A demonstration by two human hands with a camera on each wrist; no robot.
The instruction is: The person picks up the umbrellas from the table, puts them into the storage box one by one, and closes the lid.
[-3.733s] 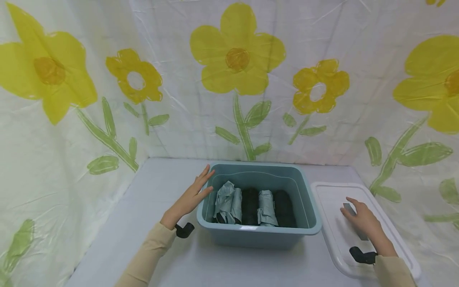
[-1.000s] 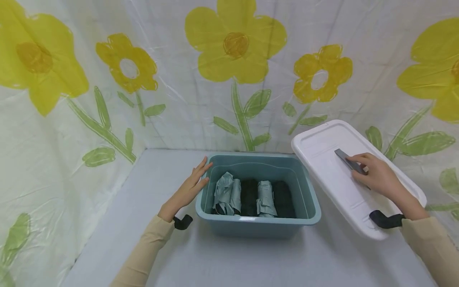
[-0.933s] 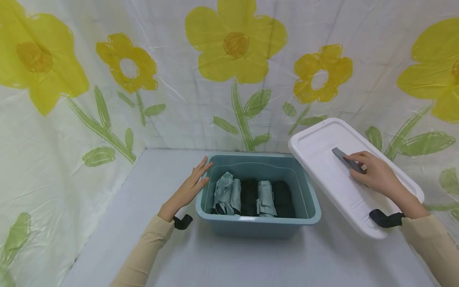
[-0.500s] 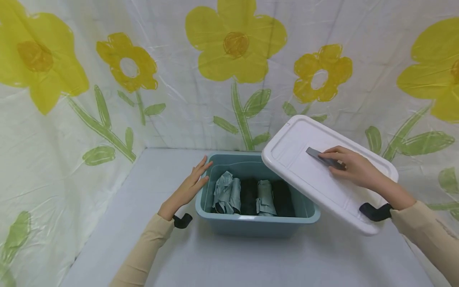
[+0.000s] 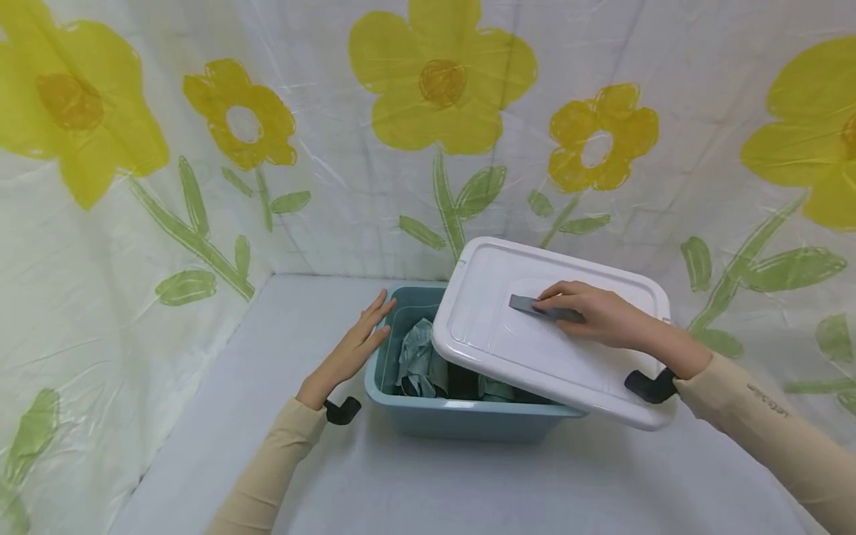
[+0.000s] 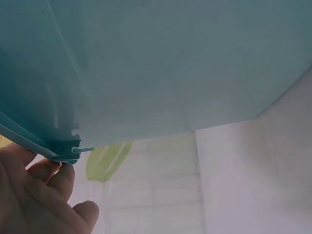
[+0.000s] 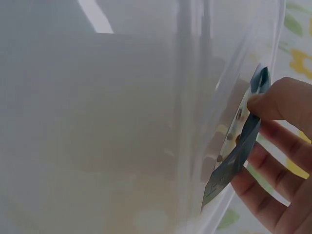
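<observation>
My right hand [image 5: 598, 316] grips the grey strap handle [image 5: 524, 304] of a white lid [image 5: 568, 371]. The right wrist view shows thumb and fingers hooked round that handle [image 7: 234, 156]. Tilted, the lid hangs over the right part of a blue-green plastic bin [image 5: 461, 425], and its left edge is raised above the contents. Inside, a crumpled pale blue bundle [image 5: 416, 360] and part of a black one [image 5: 461, 381] show; the rest is hidden under the lid. With extended fingers, my left hand [image 5: 348, 353] touches the bin's left rim [image 6: 24, 139].
The bin stands on a pale table [image 5: 374, 490] near its back edge. Behind and beside it hangs a white curtain [image 5: 334, 223] with painted yellow flowers. A black wrist mount [image 5: 343, 410] sits on the left wrist, another black mount [image 5: 649, 386] on the right.
The right hand took the lid's handle, raised the lid off the table at the right and brought it leftward over the bin. The left hand stays at the rim.
</observation>
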